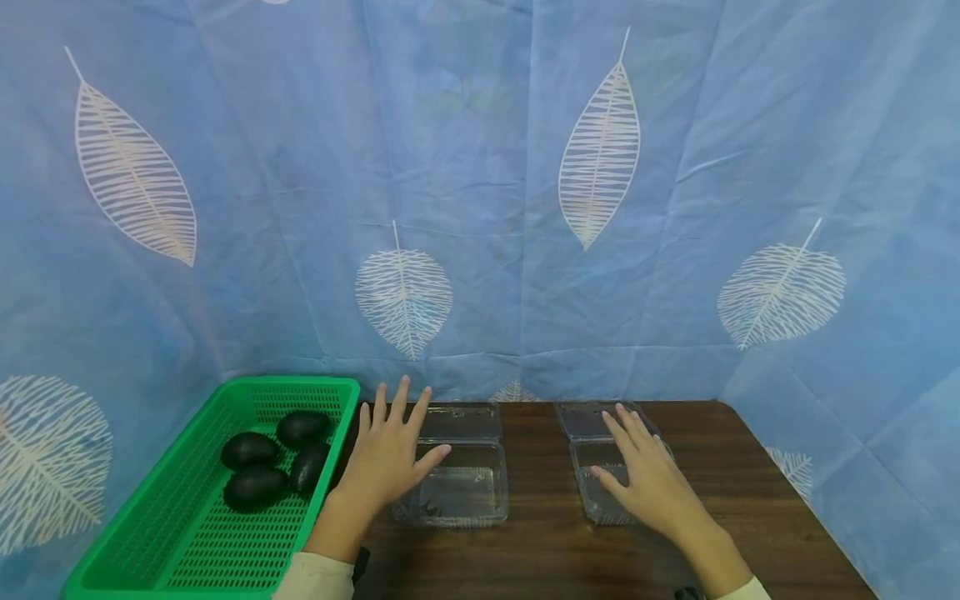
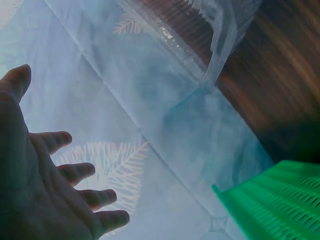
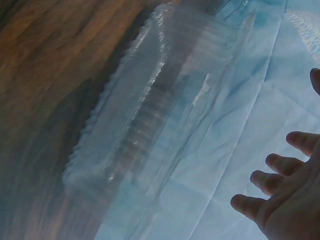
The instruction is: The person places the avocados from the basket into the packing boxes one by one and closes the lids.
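My left hand (image 1: 388, 457) is held with fingers spread, between the green basket and a clear plastic clamshell box (image 1: 468, 483) whose lid is folded back. It overlaps that box's left side in the head view and holds nothing. On the right, my right hand (image 1: 654, 477) hovers with straight fingers over a second open clear clamshell box (image 1: 592, 479), covering part of it. In the wrist views the left palm (image 2: 40, 190) and the right palm (image 3: 295, 205) are both bare. Several dark, glossy egg-shaped things (image 1: 255, 487) lie grouped in the basket.
A green slotted plastic basket (image 1: 202, 550) stands at the left of the dark wooden table (image 1: 540, 533). Behind the table hangs a blue cloth (image 1: 480, 167) printed with white leaves, and it also runs down along the right side.
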A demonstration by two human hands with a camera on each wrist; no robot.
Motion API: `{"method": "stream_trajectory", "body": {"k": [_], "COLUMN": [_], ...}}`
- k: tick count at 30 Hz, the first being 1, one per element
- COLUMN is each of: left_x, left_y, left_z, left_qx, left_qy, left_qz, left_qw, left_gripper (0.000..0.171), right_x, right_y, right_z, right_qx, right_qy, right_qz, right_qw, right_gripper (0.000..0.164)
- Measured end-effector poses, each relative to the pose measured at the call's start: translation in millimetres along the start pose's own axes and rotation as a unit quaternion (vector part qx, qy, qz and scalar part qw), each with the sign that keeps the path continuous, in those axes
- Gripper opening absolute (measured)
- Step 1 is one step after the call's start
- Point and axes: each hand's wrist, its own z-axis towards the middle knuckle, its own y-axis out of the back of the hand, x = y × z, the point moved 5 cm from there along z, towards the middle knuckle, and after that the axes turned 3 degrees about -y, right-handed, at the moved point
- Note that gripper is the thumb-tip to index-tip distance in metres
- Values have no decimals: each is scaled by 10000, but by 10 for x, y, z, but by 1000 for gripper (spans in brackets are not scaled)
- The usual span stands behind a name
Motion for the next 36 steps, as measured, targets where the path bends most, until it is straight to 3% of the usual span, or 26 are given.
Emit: {"method": "stream_trajectory", "body": {"k": [15,23,31,36], "left_x": [68,314,610,784], "left_y": [311,429,539,544], "left_z": [-3,-68,-174,-258], "left_qx": [422,558,535,657], "left_qy": [-54,125,315,549], "left_qz": [274,592,739,596], "left_qw": [9987,9966,9953,9945], "left_gripper": [88,86,81,82], "right_x": [-469,-701,-937,-1096], "right_y": [49,56,6,-39], "right_z": [-271,-367,-351,-327], "right_qx": [41,106,557,919], "right_qy": [-497,-807,-1202,-1552], "right_qz": [141,317,790,1105], "right_qw": [9987,9962,9880,9774], "right_gripper": [90,95,92,90]}}
